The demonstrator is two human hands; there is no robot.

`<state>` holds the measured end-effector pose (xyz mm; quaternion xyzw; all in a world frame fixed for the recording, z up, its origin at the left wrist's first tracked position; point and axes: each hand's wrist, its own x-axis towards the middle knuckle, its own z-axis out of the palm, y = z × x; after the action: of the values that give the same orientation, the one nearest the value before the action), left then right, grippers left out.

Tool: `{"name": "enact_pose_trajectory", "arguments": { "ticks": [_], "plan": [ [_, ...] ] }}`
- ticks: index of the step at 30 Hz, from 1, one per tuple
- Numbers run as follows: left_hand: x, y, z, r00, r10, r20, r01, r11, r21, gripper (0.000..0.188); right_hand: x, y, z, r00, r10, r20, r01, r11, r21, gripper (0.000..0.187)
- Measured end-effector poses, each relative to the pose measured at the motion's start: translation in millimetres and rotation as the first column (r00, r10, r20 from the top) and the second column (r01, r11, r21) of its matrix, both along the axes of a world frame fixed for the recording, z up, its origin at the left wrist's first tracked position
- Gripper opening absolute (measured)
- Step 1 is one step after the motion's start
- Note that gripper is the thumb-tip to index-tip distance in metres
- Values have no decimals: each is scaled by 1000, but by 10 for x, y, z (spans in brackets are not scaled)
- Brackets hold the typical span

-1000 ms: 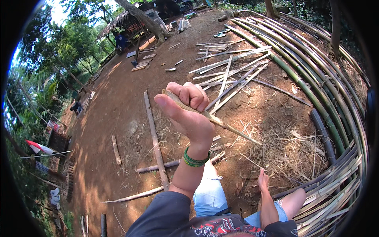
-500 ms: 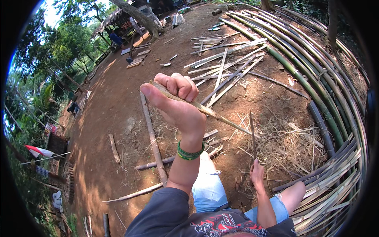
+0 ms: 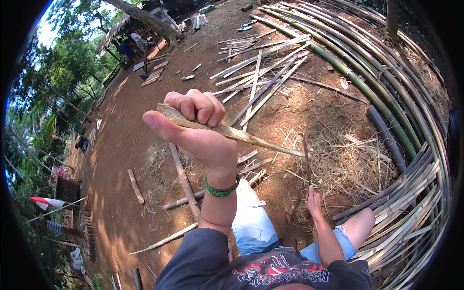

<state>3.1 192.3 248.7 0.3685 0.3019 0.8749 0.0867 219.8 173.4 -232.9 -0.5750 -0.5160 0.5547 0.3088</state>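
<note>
Raised before me, my left hand [image 3: 198, 128] is closed round a pale brown bamboo strip [image 3: 256, 140]. The strip's wide end sticks out between thumb and fingers, and its narrow end slants down to the right. Lower right, close to my knee, my right hand [image 3: 313, 203] grips a long knife [image 3: 307, 164] with a thin dark blade pointing up. Seen almost edge-on, the blade has its tip close to the strip's far end; whether they touch I cannot tell. The knife's handle is mostly hidden by the fingers.
Curly shavings [image 3: 348, 166] are heaped on the ground beyond my right hand. Long bamboo poles [image 3: 357, 79] curve along the right, with split strips [image 3: 401, 237] below them. More cut strips [image 3: 263, 79] lie ahead. A thin pole [image 3: 183, 181] lies on the soil at left.
My left hand has shifted left and slightly down in the picture, and the strip shows more of its broad face. The background has slid left too. Both grips stay the same.
</note>
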Motion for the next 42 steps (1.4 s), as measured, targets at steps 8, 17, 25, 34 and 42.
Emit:
{"name": "enact_pose_trajectory", "arguments": {
  "ticks": [8,17,25,34,42],
  "plan": [
    [-69,-16,-33,988,135,-76,-135,991,15,64,-36,15,58,999,42,21,-44,985,165,67],
    [-43,12,-33,970,230,-73,-231,973,-6,67,-114,32,271,996,53,65,-61,989,136,67],
    [2,181,5,944,306,-121,-312,950,-28,67,-113,253,-205,985,-60,160,69,996,-52,70],
    [213,660,154,885,429,-179,-451,887,-101,64,-37,571,-550,953,-197,231,206,978,-18,74],
    [180,1065,215,858,455,-237,-491,862,-123,65,-363,447,415,992,-48,-112,72,973,218,64]
  ]
}}
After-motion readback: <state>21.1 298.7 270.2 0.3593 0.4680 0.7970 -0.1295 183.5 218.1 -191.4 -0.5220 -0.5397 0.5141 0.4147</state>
